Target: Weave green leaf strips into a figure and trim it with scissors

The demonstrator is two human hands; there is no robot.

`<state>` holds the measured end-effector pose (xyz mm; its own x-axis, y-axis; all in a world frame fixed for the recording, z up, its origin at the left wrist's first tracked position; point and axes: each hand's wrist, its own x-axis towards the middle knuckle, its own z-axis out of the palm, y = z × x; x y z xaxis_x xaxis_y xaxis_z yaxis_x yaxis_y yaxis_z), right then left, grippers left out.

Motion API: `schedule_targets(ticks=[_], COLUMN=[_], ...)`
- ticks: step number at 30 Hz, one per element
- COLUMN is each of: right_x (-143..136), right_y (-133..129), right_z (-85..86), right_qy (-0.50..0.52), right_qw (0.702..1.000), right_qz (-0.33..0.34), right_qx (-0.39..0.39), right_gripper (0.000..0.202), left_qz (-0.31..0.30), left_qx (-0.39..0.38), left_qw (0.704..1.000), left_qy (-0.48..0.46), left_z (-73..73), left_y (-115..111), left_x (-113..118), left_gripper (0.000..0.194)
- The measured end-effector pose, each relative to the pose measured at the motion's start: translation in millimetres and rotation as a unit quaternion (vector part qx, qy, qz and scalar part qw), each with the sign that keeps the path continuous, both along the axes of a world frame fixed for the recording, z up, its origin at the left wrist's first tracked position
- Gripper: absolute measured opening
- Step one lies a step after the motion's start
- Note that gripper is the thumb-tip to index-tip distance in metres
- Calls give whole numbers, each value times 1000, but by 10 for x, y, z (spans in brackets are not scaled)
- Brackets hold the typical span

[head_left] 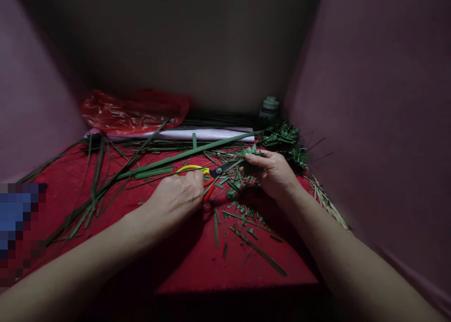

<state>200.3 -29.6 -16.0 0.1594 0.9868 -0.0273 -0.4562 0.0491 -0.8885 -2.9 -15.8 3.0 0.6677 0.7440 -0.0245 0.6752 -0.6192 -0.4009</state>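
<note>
My left hand (181, 190) is closed round the scissors (219, 170), which have yellow and red handles and dark blades. The blades point right and reach up to a small green woven leaf piece (251, 150). That piece is pinched between the thumb and fingers of my right hand (276, 171); my fingers cover much of it. Whether the blades touch a leaf strip, I cannot tell. Below both hands lie scattered green leaf clippings (243, 214). A long green leaf strip (197, 150) runs slantwise behind the scissors.
Red cloth (183, 270) covers the table. At the back are a red plastic bag (134, 113), a pale roll (207, 134) and a bottle (269, 108). Dark green woven pieces (282, 136) sit at the right, long leaves (98, 195) at the left. Pinkish walls stand close on both sides.
</note>
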Motion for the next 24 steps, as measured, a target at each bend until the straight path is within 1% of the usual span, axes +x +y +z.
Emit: schedule_targets(ticks=[4, 9, 14, 18, 24], right_x=[-14, -29, -32, -14, 23], right_y=[0, -13, -24, 2, 49], right_z=[13, 26, 35, 13, -22], right_qy=[13, 30, 59, 86, 147], right_qw=[1000, 999, 996, 993, 979], right_qz=[-5, 2, -1, 3, 26], right_qx=[-8, -35, -65, -87, -137], right_gripper=[21, 15, 10, 3, 8], left_qz=[-6, -22, -42, -39, -47], left_qx=[6, -2, -1, -1, -11], left_qw=[1000, 999, 999, 999, 998], left_qy=[9, 28, 27, 28, 38], left_z=[17, 44, 33, 25, 35], left_y=[-28, -58, -73, -86, -101], left_x=[5, -5, -17, 0, 29], left_gripper=[27, 29, 27, 27, 28])
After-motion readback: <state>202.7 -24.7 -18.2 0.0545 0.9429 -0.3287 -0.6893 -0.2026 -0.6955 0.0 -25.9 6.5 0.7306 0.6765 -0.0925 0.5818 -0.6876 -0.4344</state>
